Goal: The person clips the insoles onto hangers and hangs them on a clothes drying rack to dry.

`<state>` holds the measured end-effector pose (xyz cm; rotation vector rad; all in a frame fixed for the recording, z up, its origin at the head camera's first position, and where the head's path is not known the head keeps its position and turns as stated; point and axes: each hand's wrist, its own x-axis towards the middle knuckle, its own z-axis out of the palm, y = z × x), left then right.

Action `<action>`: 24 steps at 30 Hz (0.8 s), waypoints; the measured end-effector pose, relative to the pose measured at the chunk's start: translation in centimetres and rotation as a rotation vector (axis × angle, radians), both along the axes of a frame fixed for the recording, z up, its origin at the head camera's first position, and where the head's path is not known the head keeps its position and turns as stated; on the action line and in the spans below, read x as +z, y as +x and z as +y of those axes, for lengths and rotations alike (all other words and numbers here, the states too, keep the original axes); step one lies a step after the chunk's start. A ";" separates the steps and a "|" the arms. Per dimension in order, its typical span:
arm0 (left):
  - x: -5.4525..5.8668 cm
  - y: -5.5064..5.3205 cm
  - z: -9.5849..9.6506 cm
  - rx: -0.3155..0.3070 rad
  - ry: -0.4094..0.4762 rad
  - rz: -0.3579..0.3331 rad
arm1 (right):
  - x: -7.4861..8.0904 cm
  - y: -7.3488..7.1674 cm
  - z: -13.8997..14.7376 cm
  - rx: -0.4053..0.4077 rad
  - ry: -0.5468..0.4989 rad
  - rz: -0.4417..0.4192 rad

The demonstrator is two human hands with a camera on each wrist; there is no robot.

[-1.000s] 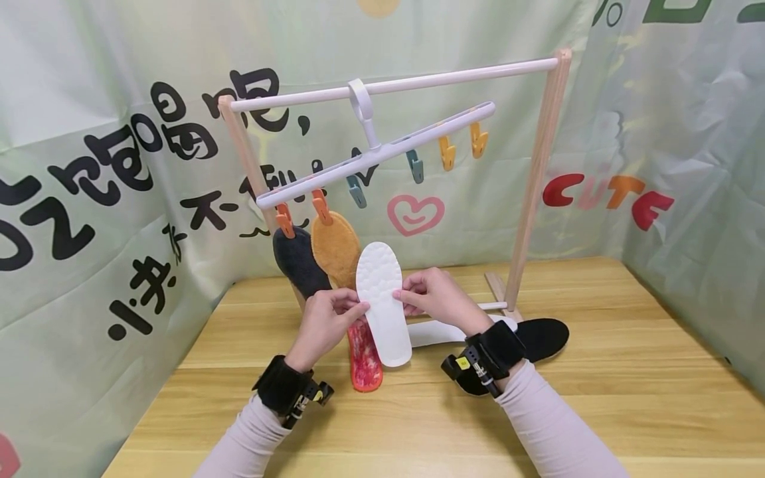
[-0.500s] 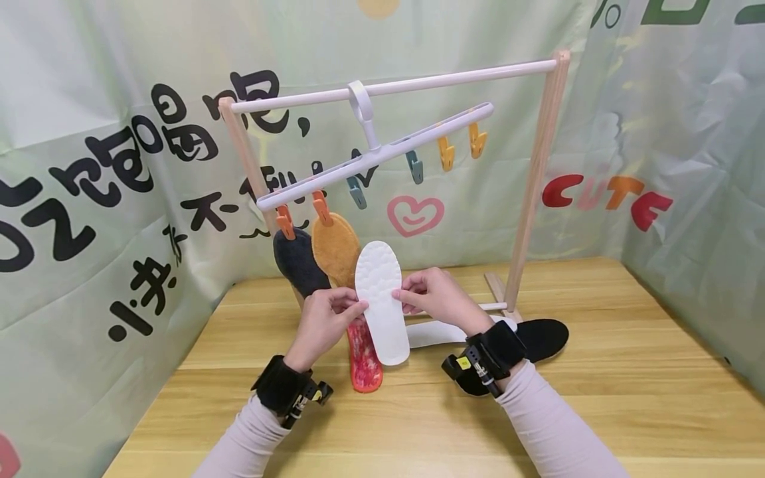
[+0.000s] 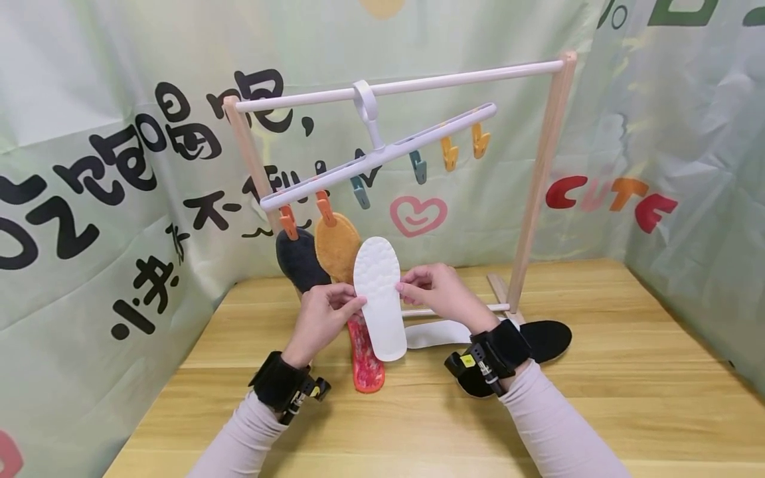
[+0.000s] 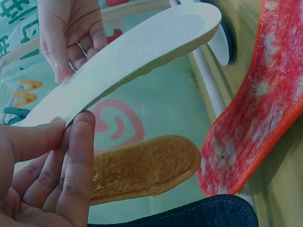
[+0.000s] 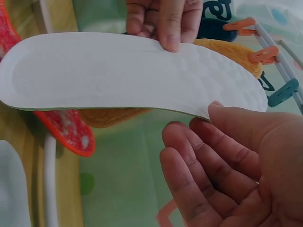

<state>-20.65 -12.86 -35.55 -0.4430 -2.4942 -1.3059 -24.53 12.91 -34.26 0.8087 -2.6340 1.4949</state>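
Note:
A white insole (image 3: 380,305) with a bumpy upper half is held upright, slightly tilted, above the table. My left hand (image 3: 321,318) pinches its left edge between thumb and fingers. On the opposite edge, the thumb and index finger of my right hand (image 3: 445,292) pinch it too. Behind the insole, a dark insole (image 3: 301,259) and an orange-brown fuzzy insole (image 3: 337,245) hang from orange clips (image 3: 325,208) on a white hanger (image 3: 382,158). Teal clips (image 3: 360,192) and yellow clips (image 3: 449,154) farther along the hanger hold nothing.
The tilted hanger hooks over the white bar (image 3: 454,83) of a wooden rack (image 3: 540,186). On the wooden table (image 3: 418,425) lie a red fuzzy insole (image 3: 366,362), another white insole (image 3: 436,333) and a black insole (image 3: 546,338), the latter two partly behind my right arm.
Both hands have lifted the white insole slightly, keeping their pinch on its edges. The head view has shifted a little. The hanging insoles look unchanged.

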 end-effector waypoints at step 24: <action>1.2 -0.4 -0.5 -0.004 0.012 0.025 | 7.3 -1.1 -1.5 -0.051 -0.027 0.197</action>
